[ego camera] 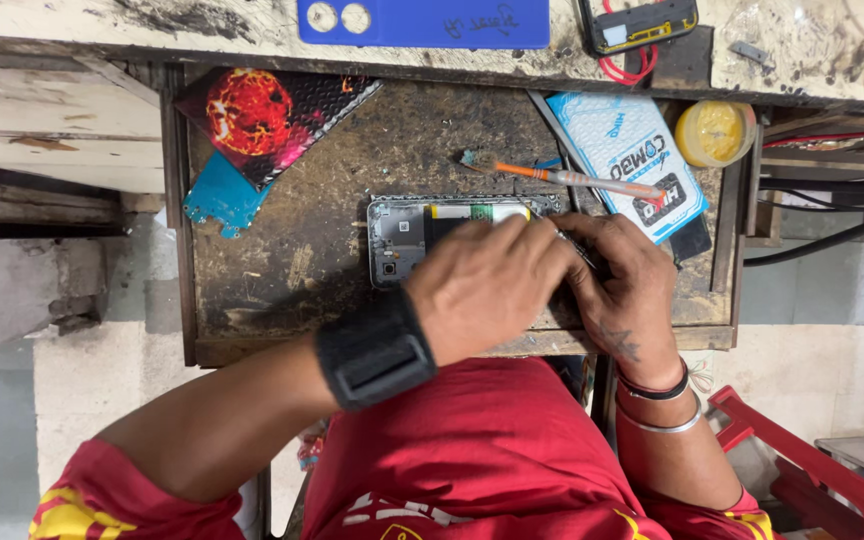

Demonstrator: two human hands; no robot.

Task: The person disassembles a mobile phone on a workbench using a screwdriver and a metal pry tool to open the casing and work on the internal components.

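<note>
Both hands meet over an opened phone (407,235) lying flat in a worn wooden tray (302,260). Left hand (487,285), wrist in a black band (374,352), lies palm-down across the phone, fingers curled and pressed onto its middle; it covers most of the body, leaving only the far end with bare frame and circuit parts showing beyond the knuckles. Right hand (627,285) sits just beside it, touching it, fingers bent inward toward the phone; something thin and dark shows at its fingertips, too hidden to tell what. Whether it pinches that thing I cannot tell. Just past the fingers lies an orange-handled brush (562,176), resting partly on a white-and-blue packet (627,150). Beyond the right hand, a small yellow tub (714,132). Past the left hand, a red-patterned back cover (267,115) over a blue plate (220,200). Farther off, on the bench, a blue case (427,22).
</note>
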